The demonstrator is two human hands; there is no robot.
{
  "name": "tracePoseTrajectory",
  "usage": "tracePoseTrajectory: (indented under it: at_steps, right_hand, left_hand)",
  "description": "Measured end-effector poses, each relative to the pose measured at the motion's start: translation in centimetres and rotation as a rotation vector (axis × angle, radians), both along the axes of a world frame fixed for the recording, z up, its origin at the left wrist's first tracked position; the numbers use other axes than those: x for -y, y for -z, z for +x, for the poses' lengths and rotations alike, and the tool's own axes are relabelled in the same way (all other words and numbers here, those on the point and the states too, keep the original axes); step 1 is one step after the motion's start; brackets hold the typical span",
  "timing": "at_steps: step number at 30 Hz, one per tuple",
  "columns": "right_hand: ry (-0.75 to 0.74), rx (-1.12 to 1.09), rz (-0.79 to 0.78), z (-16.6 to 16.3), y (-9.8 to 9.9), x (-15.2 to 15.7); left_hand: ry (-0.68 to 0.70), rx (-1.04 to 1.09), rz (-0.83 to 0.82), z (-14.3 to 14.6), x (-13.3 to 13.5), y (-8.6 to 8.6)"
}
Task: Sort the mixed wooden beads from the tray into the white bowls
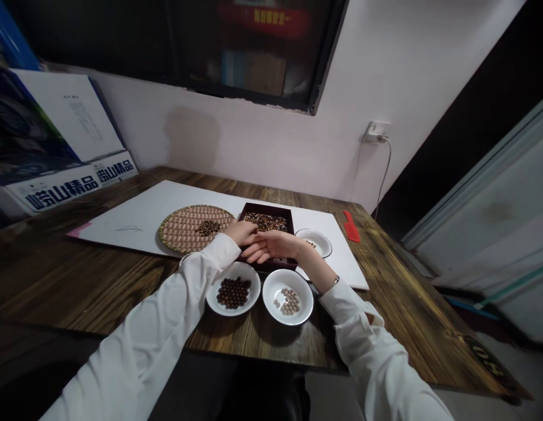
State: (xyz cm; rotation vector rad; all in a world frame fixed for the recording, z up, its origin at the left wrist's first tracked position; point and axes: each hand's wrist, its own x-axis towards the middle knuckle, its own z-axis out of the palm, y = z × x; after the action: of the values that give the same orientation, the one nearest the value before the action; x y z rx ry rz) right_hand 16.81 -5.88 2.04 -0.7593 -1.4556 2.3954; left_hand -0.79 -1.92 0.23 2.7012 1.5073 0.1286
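Note:
Over the near part of a dark box (pixel 290 216) my two hands meet. My left hand (pixel 240 233) is curled with its fingertips together near the right palm; whatever they pinch is too small or hidden. Below it my right hand (pixel 271 245) lies palm up, fingers stretched out, with no bead plainly visible on it. Mixed brown beads (pixel 265 220) fill the far part of the box. Closer to me stand a white bowl (pixel 213 301) of dark brown beads (pixel 233 293) and another white bowl (pixel 271 313) of pale beads (pixel 291 301).
Left of the box, a round woven tray (pixel 177 231) carries a small heap of brown beads (pixel 208 227). A third white bowl (pixel 326 245) with a few beads is at the right. A white board (pixel 135 210) lies under them. A red comb (pixel 351 227) rests on the wooden table (pixel 398 298).

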Motion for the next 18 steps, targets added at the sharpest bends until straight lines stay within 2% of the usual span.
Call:
tracePoseTrajectory:
  at_steps: [5,7,18]
  right_hand:
    - [0.501,-0.028,0.062,0.0,0.9,-1.1]
    - [0.619,-0.054,0.069,0.0,1.0,-1.2]
    - [0.745,0.016,0.174,-0.1,1.6,-2.0]
  left_hand:
    - [-0.014,0.039,0.021,0.0,0.0,0.2]
    - [-0.024,0.045,0.013,0.1,0.0,0.2]
    - [-0.026,0.081,-0.015,0.3,0.5,-0.3]
